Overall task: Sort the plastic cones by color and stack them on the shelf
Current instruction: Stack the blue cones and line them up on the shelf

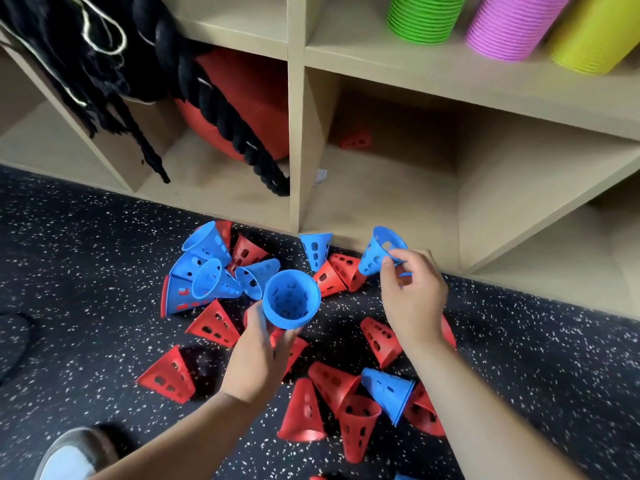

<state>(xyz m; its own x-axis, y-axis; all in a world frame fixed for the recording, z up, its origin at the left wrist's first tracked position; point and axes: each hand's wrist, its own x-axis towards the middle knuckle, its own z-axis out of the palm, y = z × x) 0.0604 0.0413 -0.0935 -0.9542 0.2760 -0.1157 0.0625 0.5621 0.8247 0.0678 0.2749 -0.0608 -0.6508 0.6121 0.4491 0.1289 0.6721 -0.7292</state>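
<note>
Many red cones (168, 375) and blue cones (389, 391) litter floor (86, 254) before shelf (296, 133).

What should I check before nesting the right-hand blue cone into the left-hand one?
1. Left hand grips left cone, mouth facing up: ok.
2. Right hand pinches right cone at its rim: ok.
3. Both cones blue: ok.
4. Right cone over left cone's mouth: not ok, off to the side.
5. Left cone single or a stack: cannot tell.
6. Bay has room: ok, one red cone at back.
</note>
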